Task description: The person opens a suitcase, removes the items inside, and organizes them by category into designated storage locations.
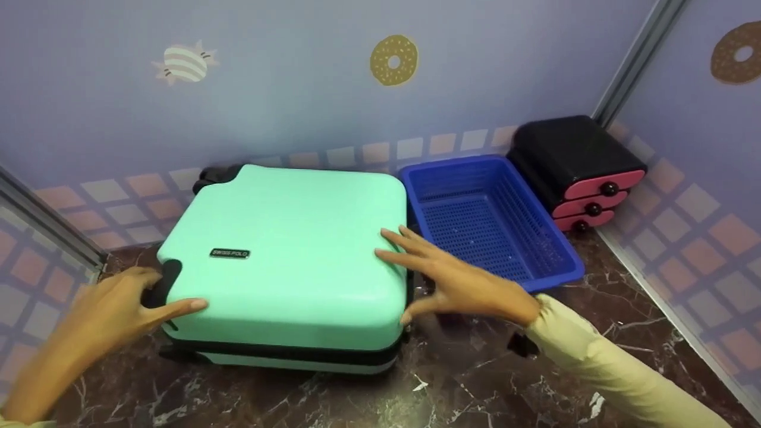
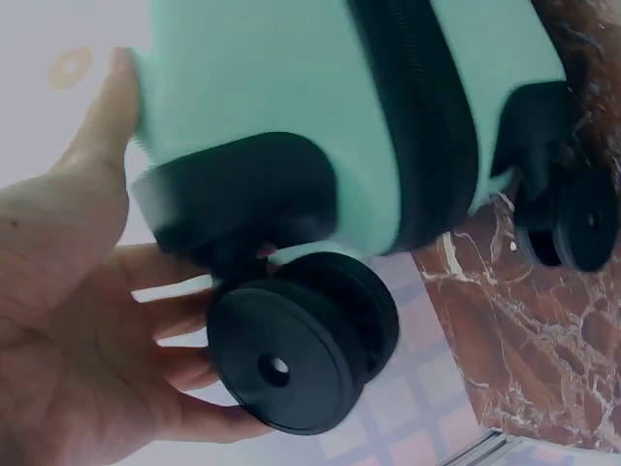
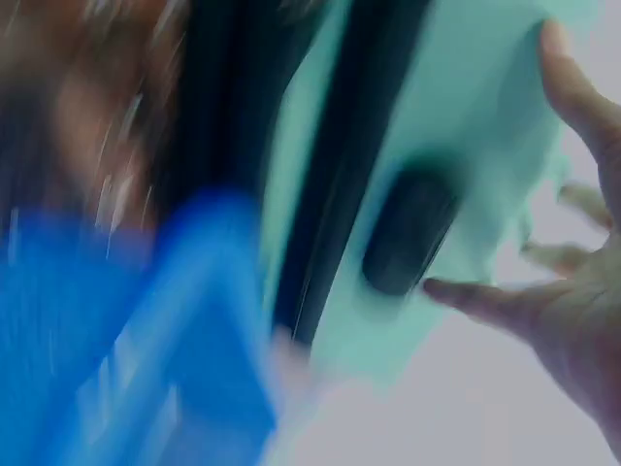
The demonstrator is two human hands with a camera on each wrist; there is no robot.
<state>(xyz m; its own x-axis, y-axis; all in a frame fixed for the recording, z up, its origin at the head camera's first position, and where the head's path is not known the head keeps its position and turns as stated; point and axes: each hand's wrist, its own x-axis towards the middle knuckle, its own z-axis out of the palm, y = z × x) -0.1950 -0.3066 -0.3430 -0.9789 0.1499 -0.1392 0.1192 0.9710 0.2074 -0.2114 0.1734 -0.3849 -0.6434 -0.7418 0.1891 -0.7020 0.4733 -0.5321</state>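
Note:
A mint-green hard-shell suitcase (image 1: pixel 297 238) lies flat on the floor, its "SWISS POLO" badge facing up. My left hand (image 1: pixel 122 300) is at its near left corner, thumb over the shell's edge. In the left wrist view, the relaxed fingers (image 2: pixel 179 316) extend behind a black caster wheel (image 2: pixel 286 354), and the palm faces it. My right hand (image 1: pixel 443 273) is spread at the suitcase's right side, fingertips over the top edge and thumb lower down. The right wrist view, blurred, has a fingertip beside a dark oval fitting (image 3: pixel 412 233) on the side.
A blue perforated plastic basket (image 1: pixel 562 270) stands right of the suitcase, close beside it. Behind it, a black box with red drawer fronts (image 1: pixel 594 190) sits in the corner. Patterned walls (image 1: pixel 285 71) enclose the dark marbled floor (image 1: pixel 452 380). A small black object (image 1: pixel 523 345) lies near my right sleeve.

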